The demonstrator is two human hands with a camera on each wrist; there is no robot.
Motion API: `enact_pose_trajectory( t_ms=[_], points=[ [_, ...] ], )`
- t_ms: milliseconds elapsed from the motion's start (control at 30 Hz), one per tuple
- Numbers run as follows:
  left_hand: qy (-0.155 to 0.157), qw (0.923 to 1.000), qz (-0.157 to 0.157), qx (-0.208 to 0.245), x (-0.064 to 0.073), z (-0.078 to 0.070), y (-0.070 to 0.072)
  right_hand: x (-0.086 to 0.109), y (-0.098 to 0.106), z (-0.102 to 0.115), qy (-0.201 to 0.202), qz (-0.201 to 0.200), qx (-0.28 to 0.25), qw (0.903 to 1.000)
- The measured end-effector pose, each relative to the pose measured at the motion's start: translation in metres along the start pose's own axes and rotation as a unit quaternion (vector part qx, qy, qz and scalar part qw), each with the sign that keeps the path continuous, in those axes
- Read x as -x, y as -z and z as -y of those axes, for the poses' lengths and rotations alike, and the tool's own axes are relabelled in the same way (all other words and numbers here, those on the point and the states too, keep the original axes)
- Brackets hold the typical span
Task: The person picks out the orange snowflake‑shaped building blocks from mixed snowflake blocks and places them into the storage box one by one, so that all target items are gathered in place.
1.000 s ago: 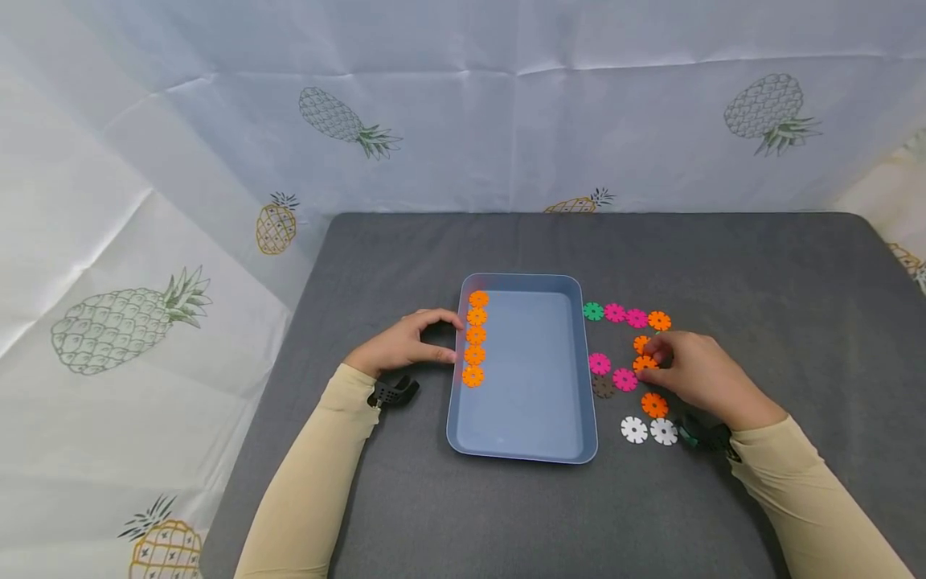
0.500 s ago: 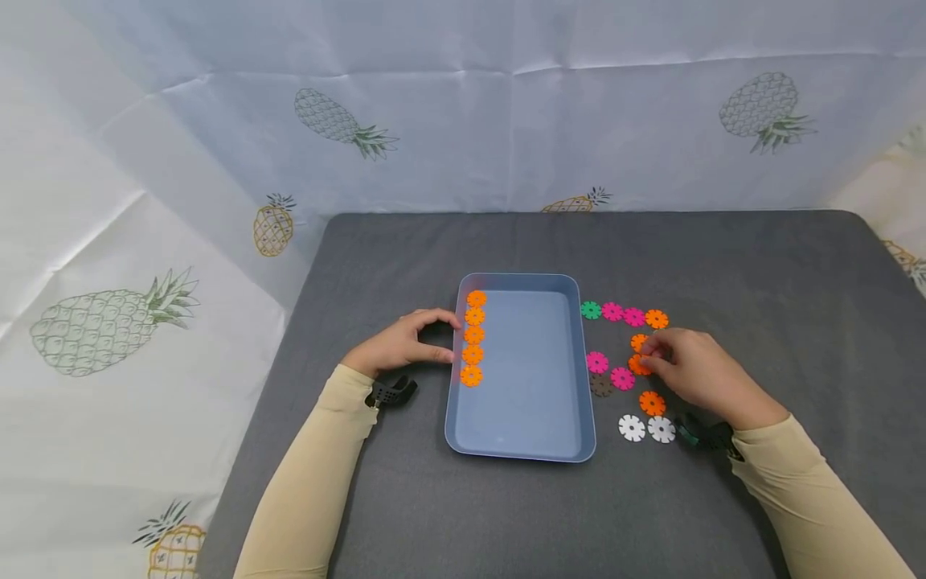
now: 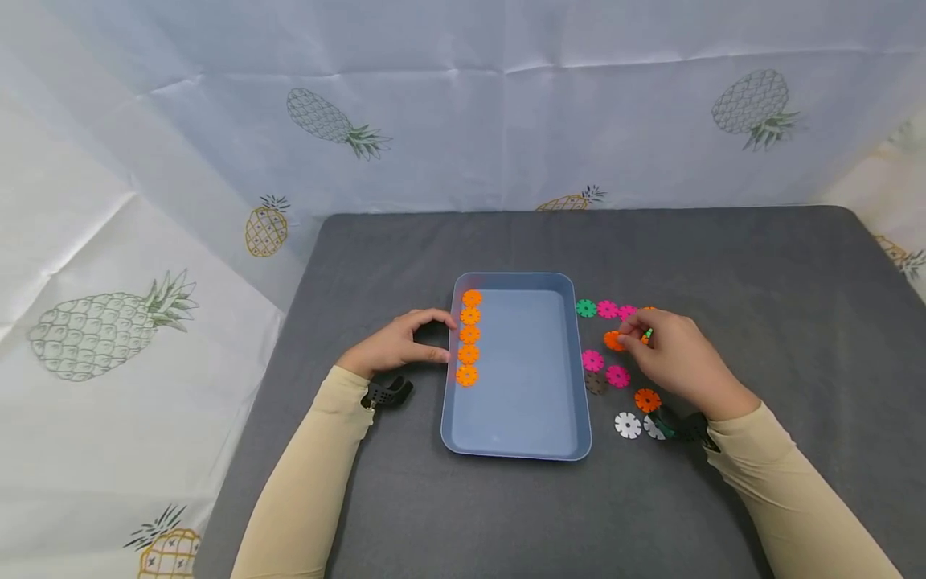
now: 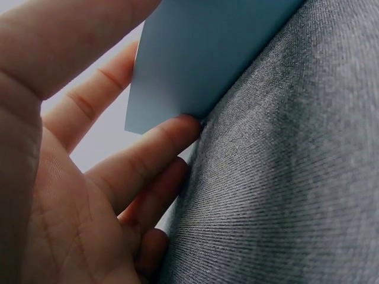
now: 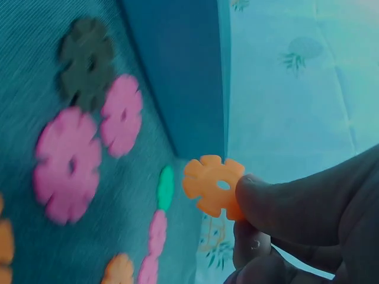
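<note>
My right hand [image 3: 676,358] pinches an orange flower-shaped disc [image 3: 613,341] between thumb and fingers. In the right wrist view this orange notched disc [image 5: 207,180] is tilted up off the cloth, its centre hole showing. Bits of green and orange show through the gap under that hand. At the blue tray [image 3: 517,410], my left hand [image 3: 394,344] touches the left side with thumb and index finger spread. The left wrist view has the fingers against the tray's outer wall [image 4: 177,71]. A column of several orange discs [image 3: 469,334] lies along the tray's left inside edge.
Right of the tray lie a green disc [image 3: 586,308], pink discs [image 3: 618,375], a brown disc [image 3: 596,383], an orange disc [image 3: 647,400] and two white discs [image 3: 628,425]. A dark wristband [image 3: 683,426] partly covers one white disc. Grey cloth [image 3: 781,281] covers the table.
My right hand has picked up an orange disc from the table and moved left and slightly up with it. The left hand stays at the tray's side. The head view has shifted slightly.
</note>
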State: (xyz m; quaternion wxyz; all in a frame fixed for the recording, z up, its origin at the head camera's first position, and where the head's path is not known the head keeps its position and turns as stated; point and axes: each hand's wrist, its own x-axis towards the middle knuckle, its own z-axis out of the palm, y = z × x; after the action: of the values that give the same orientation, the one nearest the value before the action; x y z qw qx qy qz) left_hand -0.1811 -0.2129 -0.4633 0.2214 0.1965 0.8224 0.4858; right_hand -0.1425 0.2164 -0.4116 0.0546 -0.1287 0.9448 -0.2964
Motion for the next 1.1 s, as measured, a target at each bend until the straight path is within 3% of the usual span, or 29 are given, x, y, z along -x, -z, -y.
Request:
enact_pose_trajectory(
  t_ms=[533,833,1100],
  points=[
    [-0.003,1.0,-0.001,0.0,-0.003,0.003,0.0,-0.019,-0.014,0.041,0.015,0.026,-0.068,0.9972],
    [-0.004,1.0,0.001,0.0,-0.002,0.003,0.0,-0.029,-0.033,0.055,0.056,0.026,-0.05,0.9968],
    [-0.006,1.0,0.001,-0.002,-0.003,0.003,0.0,-0.033,-0.049,0.068,0.051,0.058,-0.027,0.9967]
  ],
)
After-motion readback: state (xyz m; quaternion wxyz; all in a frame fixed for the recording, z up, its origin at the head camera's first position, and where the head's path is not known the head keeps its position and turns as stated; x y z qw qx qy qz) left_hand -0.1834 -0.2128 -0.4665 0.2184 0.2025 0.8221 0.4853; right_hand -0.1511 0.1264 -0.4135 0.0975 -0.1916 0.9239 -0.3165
